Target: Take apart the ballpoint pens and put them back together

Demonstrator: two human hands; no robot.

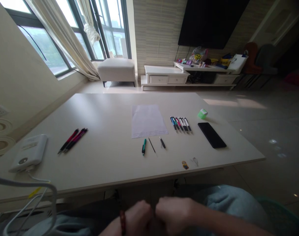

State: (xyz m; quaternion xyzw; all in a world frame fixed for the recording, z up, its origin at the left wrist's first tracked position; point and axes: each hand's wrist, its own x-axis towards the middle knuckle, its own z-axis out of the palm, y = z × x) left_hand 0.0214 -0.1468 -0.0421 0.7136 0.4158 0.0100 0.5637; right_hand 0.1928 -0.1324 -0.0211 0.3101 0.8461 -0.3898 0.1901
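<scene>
My left hand (137, 218), with a red bead bracelet on its wrist, and my right hand (175, 213) are both closed in fists. They are side by side over my lap, below the table's near edge, and no object shows in either. Ahead of them on the white table (102, 164) lie pen parts: a green pen barrel (144, 147), a thin dark refill (151, 145) and a black pen tip section (162, 142). Beyond these is a sheet of white paper (148, 120). A row of several click pens (181, 124) lies to its right.
Red and purple pens (72, 141) lie at left, near a white power adapter (31, 152) with cables. A black phone (211, 135) and a small green box (202, 113) are at right. A Minion sticker (185, 165) and a small clear piece (195, 161) lie near the front edge.
</scene>
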